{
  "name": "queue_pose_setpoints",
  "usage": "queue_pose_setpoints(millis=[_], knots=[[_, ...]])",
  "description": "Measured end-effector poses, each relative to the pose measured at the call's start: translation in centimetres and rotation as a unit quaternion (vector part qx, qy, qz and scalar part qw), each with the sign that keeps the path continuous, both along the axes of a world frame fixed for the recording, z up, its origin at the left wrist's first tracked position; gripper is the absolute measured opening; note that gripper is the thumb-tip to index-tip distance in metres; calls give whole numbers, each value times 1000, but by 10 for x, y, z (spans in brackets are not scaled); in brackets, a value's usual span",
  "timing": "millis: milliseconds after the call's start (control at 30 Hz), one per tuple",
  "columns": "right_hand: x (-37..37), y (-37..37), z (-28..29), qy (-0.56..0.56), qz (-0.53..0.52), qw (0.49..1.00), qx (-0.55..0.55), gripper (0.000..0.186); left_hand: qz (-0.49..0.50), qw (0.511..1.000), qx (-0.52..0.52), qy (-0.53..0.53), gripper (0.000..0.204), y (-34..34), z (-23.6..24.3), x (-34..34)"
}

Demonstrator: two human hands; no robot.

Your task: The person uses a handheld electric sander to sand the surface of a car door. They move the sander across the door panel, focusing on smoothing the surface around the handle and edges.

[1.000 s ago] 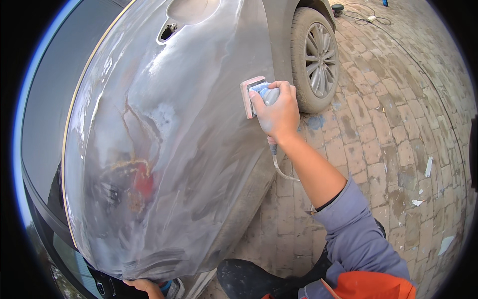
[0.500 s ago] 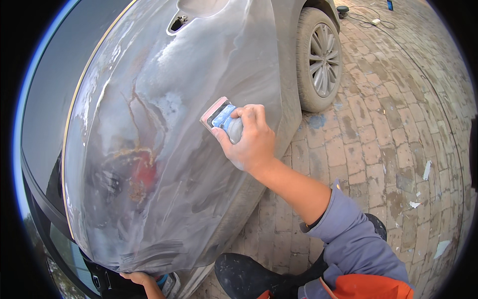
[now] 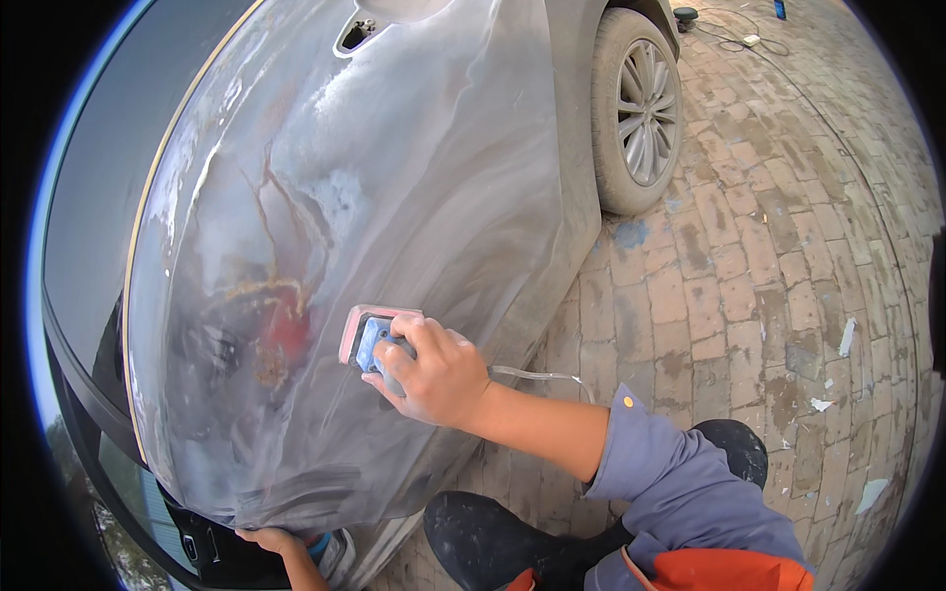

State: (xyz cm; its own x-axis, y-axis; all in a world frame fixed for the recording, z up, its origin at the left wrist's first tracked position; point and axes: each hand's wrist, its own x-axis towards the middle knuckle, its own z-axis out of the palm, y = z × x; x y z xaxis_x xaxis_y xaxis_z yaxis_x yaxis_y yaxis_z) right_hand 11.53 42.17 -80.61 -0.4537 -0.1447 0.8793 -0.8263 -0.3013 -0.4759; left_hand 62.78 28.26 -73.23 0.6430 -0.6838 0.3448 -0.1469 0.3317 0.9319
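A grey, sanded car door (image 3: 424,246) fills the left and middle, with rusty cracks and a red patch on it. My right hand (image 3: 434,374) is closed round a blue sander (image 3: 373,340) with a pinkish rectangular pad. The pad lies against the lower middle of the door, right of the red patch. From behind my wrist a pale hose (image 3: 537,374) trails off to the right. At the bottom left, my left hand (image 3: 274,542) grips the door's near edge; part of its fingers is hidden there.
A dusty car wheel (image 3: 641,113) stands at the upper right, on brick paving (image 3: 729,266) with scattered scraps. Farther back lie a thin cable (image 3: 724,39) and a dark round thing (image 3: 684,17). My dark boots (image 3: 483,542) are beside the door's lower edge.
My right hand has moved the sander down and left across the door, toward the red patch. The pale hose has come into view. My left hand stays at the door edge.
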Motion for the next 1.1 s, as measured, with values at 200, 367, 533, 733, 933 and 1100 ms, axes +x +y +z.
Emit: queue_pose_setpoints(millis=[200,367,533,733,933,1100], knots=[[14,-1,-5,62,-18,998,2,42,-21,1000,0,-14,104,-5,-3,16],[-40,-2,11,-45,-26,998,-27,46,-15,1000,9,-26,104,-4,-1,18],[-99,0,21,-167,-70,983,21,53,-11,1000,21,7,106,5,4,-3],[-156,-1,12,-291,-106,949,49,52,51,998,27,-17,109,12,5,-24],[-197,5,-13,-403,-119,904,77,54,1,1000,15,21,108,11,7,-21],[-228,6,-44,-435,-154,882,98,57,34,998,34,30,105,13,6,-25]])
